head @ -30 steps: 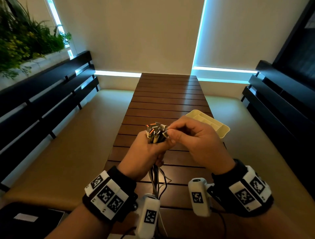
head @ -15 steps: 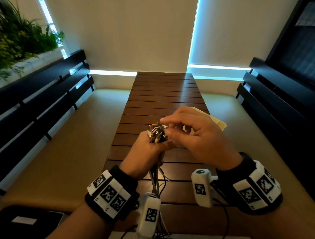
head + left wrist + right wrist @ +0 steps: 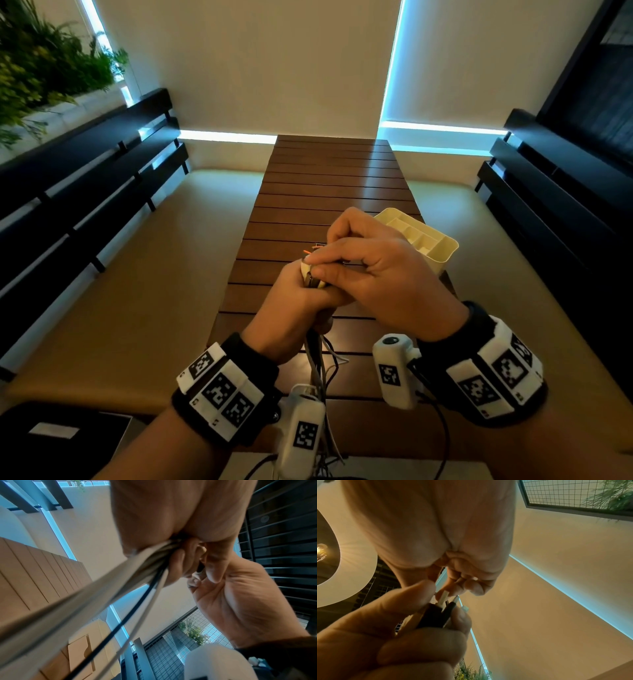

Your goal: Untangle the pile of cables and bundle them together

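Cables (image 3: 317,356) stand bunched in my left hand's (image 3: 291,308) fist as my right hand (image 3: 383,274) pinches their connector ends (image 3: 447,603).

A broad black band (image 3: 236,394) is worn around the left wrist, and white blocks printed with black square-code markers are set along its top. A matching black band (image 3: 493,370) with the same marker blocks is worn on the right wrist. A white, rounded camera housing (image 3: 301,431) bearing one square marker is fixed inside the left wrist; another (image 3: 392,371), topped by a dark round lens, is fixed inside the right. Thin black leads are run from both housings.
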`<action>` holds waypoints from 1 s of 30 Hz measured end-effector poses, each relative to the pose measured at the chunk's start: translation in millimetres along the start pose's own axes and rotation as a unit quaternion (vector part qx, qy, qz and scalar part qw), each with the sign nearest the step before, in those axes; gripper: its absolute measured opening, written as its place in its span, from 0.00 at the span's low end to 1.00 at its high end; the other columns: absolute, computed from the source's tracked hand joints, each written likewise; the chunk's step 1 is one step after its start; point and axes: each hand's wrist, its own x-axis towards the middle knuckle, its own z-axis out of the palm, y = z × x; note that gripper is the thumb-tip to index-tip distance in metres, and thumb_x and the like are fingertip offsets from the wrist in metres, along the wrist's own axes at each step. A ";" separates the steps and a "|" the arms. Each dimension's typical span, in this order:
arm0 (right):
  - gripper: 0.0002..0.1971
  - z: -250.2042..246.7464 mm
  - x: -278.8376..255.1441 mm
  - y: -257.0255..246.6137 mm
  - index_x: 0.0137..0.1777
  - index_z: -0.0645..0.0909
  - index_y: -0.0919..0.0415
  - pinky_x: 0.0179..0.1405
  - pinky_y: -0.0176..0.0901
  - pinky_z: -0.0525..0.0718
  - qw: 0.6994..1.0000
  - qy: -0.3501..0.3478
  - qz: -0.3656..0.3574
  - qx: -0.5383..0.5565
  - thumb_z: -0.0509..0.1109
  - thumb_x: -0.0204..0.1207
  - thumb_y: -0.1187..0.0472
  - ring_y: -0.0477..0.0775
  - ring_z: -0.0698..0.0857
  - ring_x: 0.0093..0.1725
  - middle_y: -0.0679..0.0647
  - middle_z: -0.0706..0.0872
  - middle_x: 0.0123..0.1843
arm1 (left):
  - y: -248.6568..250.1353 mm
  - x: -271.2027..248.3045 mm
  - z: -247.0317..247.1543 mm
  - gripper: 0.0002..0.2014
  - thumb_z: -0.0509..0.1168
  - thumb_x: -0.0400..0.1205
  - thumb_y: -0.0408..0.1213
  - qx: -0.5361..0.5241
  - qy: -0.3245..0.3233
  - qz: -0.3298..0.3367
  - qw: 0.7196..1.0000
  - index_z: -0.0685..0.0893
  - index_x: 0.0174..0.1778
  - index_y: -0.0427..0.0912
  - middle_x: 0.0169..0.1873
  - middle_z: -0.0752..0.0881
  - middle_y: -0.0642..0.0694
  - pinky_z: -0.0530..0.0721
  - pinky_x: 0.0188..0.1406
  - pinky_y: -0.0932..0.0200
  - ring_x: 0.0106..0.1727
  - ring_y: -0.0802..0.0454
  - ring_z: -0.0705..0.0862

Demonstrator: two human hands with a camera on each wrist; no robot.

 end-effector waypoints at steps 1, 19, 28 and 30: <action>0.07 1.1 0.0 0.0 0.52 0.92 0.56 0.46 0.29 0.78 1.000 0.000 0.003 -0.002 0.75 0.76 0.58 0.46 0.81 0.48 0.47 0.79 0.48 | 0.1 -0.3 -1.1 0.06 0.69 0.68 0.26 -0.002 -0.003 0.005 1.000 0.77 0.33 0.36 0.24 0.63 0.44 0.63 0.21 0.61 0.20 0.53 0.59; 0.05 -12.6 -3.0 22.0 0.51 0.88 0.52 0.48 0.40 0.85 0.965 -0.023 0.163 0.204 0.73 0.78 0.59 0.48 0.87 0.47 0.46 0.90 0.46 | 3.3 -0.7 -14.4 0.08 0.70 0.74 0.24 0.039 -0.058 0.012 0.997 0.79 0.40 0.39 0.29 0.74 0.44 0.69 0.21 0.58 0.25 0.50 0.68; 0.07 -9.8 11.4 17.8 0.45 0.89 0.53 0.49 0.46 0.82 0.962 -0.061 0.191 0.187 0.70 0.82 0.58 0.48 0.86 0.46 0.50 0.89 0.45 | 2.8 2.6 -20.4 0.08 0.71 0.73 0.22 0.025 -0.102 -0.006 0.994 0.81 0.46 0.31 0.29 0.78 0.46 0.69 0.21 0.58 0.23 0.52 0.70; 0.07 -9.7 13.5 17.6 0.43 0.89 0.52 0.48 0.40 0.80 0.965 -0.056 0.189 0.174 0.70 0.81 0.60 0.45 0.86 0.43 0.47 0.89 0.42 | 2.4 2.6 -22.9 0.09 0.72 0.74 0.25 0.034 -0.094 0.000 0.995 0.81 0.48 0.29 0.28 0.78 0.48 0.69 0.21 0.59 0.23 0.52 0.70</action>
